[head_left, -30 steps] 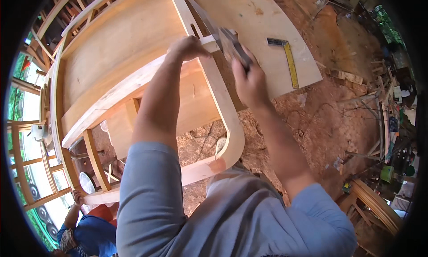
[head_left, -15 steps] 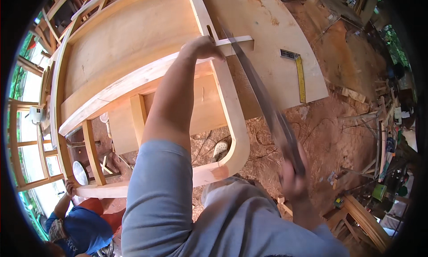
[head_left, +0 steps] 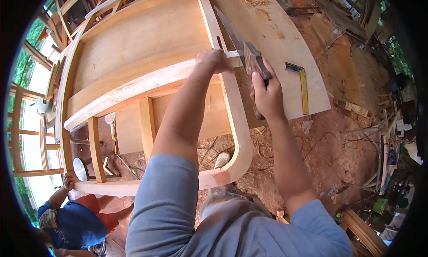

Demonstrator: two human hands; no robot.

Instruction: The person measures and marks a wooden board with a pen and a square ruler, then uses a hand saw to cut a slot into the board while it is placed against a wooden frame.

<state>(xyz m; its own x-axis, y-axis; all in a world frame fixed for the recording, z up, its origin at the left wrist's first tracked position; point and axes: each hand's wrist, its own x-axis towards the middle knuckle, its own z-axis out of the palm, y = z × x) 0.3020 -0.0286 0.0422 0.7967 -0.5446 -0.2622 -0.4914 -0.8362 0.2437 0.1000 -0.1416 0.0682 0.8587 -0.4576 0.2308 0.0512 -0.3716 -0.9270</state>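
Note:
My right hand is closed around the dark wooden handle of a handsaw. The saw's blade slants away to the far left, beside the jutting end of a pale curved rail. Whether the teeth touch the wood cannot be made out. My left hand is wrapped over that rail where it crosses a side piece of the wooden frame, just left of the saw. A slot shows in the side piece beyond my left hand.
A try square with a yellow blade lies on a plywood sheet at the right, with sawdust farther up. A co-worker's hand holds the frame's near left corner. Timber scraps lie along the far right.
My right hand has pushed the saw forward and away, from low beside my body up to the rail's end. My left hand stays on the rail.

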